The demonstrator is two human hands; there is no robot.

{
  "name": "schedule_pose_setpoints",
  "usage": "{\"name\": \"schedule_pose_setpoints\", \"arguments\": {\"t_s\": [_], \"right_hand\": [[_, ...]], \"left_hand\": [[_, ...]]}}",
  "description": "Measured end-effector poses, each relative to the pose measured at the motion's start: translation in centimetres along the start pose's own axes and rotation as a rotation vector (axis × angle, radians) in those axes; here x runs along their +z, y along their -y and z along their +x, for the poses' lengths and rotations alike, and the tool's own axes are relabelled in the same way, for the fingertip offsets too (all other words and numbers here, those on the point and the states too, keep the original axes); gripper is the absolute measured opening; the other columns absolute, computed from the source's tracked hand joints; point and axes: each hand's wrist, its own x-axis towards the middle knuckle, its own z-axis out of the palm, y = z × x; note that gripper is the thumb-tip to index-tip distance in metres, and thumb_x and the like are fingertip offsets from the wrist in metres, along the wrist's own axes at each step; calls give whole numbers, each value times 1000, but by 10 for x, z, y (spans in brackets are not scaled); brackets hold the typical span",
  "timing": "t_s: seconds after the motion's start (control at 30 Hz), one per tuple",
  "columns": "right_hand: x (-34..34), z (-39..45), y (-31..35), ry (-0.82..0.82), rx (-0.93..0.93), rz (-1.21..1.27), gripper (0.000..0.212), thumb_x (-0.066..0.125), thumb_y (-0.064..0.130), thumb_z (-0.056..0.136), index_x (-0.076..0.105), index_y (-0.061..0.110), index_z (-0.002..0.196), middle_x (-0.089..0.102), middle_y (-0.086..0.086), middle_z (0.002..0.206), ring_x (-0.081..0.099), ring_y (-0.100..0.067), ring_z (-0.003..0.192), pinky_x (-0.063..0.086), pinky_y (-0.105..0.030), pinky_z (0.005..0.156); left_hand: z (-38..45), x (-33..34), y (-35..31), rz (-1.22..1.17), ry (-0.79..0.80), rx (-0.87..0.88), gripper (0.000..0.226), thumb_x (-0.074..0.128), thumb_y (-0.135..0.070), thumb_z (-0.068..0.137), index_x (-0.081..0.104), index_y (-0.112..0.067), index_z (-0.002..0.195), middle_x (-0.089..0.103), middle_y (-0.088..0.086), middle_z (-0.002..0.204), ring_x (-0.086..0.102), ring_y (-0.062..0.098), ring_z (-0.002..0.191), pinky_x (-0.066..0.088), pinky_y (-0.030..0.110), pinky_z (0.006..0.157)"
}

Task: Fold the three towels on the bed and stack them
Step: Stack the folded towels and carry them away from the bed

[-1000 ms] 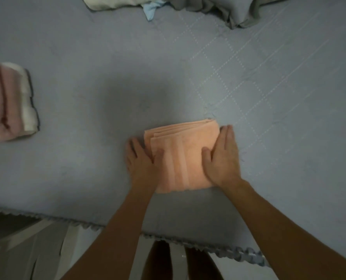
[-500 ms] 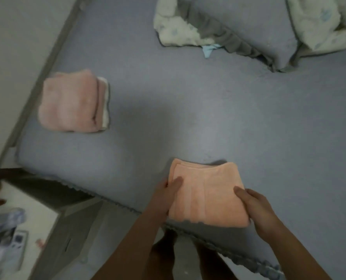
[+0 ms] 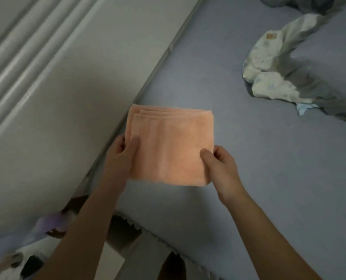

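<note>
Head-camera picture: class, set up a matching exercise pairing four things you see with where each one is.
Things:
1. orange towel
2. left hand
3. right hand
4. crumpled bedding

Places:
A. top right of the bed
B. gripping the towel's right edge
C. held between both hands
D. gripping the towel's left edge

Pairs: 1-C, 2-D, 3-B, 4-A

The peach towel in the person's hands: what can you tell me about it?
The peach towel is soft, fuzzy terry-like cloth folded into a thick, near-square pad, with several stacked layer edges showing along its far side. It lies roughly flat. The left hand grips its left edge and the right hand its right edge, thumbs on top. It sits over the grey-blue bed, near the wall-side edge; whether it touches the bed is unclear.
</note>
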Motion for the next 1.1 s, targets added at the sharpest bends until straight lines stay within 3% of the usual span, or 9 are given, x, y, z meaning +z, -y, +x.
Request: {"name": "schedule_pose_setpoints", "arguments": {"t_s": [0.1, 0.2, 0.3, 0.4, 0.47, 0.57, 0.7, 0.8, 1.1], "right_hand": [[49, 35, -19, -47, 142, -238, 30, 57, 37, 87, 60, 11, 102, 67, -8, 102, 63, -24, 93, 52, -46, 86], [67, 51, -40, -87, 197, -271, 46, 55, 39, 90, 55, 7, 123, 61, -6, 112, 60, -24, 96, 49, -37, 78], [68, 63, -49, -82, 130, -184, 47, 52, 44, 93, 50, 15, 130, 59, 0, 114, 58, -11, 90, 44, -28, 69], [62, 79, -54, 81, 244, 14, 55, 54, 59, 88, 39, 33, 135, 56, 11, 113, 57, -3, 96, 48, -25, 69], [60, 88, -62, 165, 311, 118, 73, 58, 69, 76, 37, 35, 137, 58, 7, 122, 60, -13, 108, 53, -35, 84], [60, 100, -80, 179, 339, 238, 87, 62, 68, 67, 39, 29, 141, 58, -2, 133, 58, -23, 119, 44, -49, 105], [52, 96, -76, 208, 356, 316, 66, 63, 62, 71, 56, 27, 127, 71, -2, 120, 68, -20, 109, 54, -38, 91], [30, 52, -59, 223, 403, 349, 57, 64, 63, 72, 61, 30, 119, 75, 3, 110, 71, -15, 101, 55, -28, 77], [-104, -193, 22, -32, 250, 488, 61, 64, 68, 71, 62, 31, 119, 74, 5, 115, 69, -14, 107, 57, -23, 75]], "left_hand": [[56, -6, 31, 106, 45, -86, 23, 58, -31, 94, 64, -9, 91, 57, 4, 78, 50, 12, 67, 41, 25, 60], [91, -14, 64, 47, 186, -200, 27, 65, -29, 91, 68, -9, 109, 70, 4, 98, 66, 19, 84, 50, 30, 70], [114, -25, 84, -121, 296, -180, 51, 73, -41, 83, 61, -23, 128, 70, 3, 119, 69, 19, 107, 57, 28, 76], [125, -16, 102, -237, 549, -261, 52, 68, -48, 87, 56, -31, 134, 66, 2, 131, 64, 20, 119, 57, 32, 85], [131, -10, 111, -324, 646, -416, 50, 66, -52, 88, 58, -32, 133, 64, 4, 134, 61, 21, 123, 57, 32, 87], [137, 0, 119, -346, 698, -499, 43, 67, -54, 85, 66, -34, 123, 66, 4, 132, 62, 20, 121, 57, 30, 85], [126, 10, 107, -383, 713, -561, 50, 74, -52, 78, 69, -30, 122, 67, 5, 129, 64, 20, 119, 58, 28, 82], [88, 8, 79, -420, 744, -583, 49, 70, -48, 84, 65, -26, 127, 66, 6, 131, 63, 20, 120, 56, 27, 85], [-95, 25, -78, -245, 1052, -489, 47, 67, -51, 86, 65, -28, 127, 65, 6, 133, 62, 20, 122, 56, 27, 85]]}}
